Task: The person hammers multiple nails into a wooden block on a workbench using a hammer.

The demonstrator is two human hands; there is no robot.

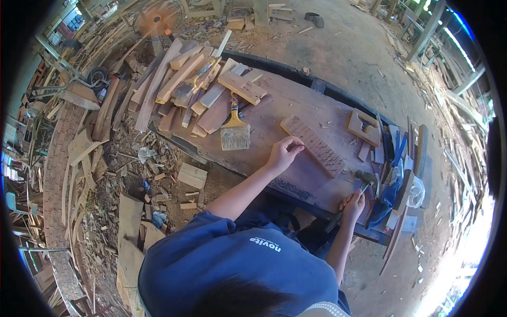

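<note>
My right hand (353, 206) is wrapped round the handle of a hammer (365, 177), its head just above the bench's near right part. Fingertips pinched together, my left hand (286, 153) is at the near side of a wooden board (312, 145); whatever is between the fingers is too small to make out. Rows of small dark marks, perhaps nails or holes, cover the board, which lies flat on the brown workbench (274, 113). To the left of my left hand rests a wide paintbrush (235, 132) with a yellow handle.
Stacked wood offcuts (185, 79) fill the bench's left end, with another brush (193, 87) on top. At the right end are a wooden-handled saw (364, 128), blue cloth (388, 195) and tools. Wood scraps (193, 175) litter the ground; a fan (157, 20) stands behind.
</note>
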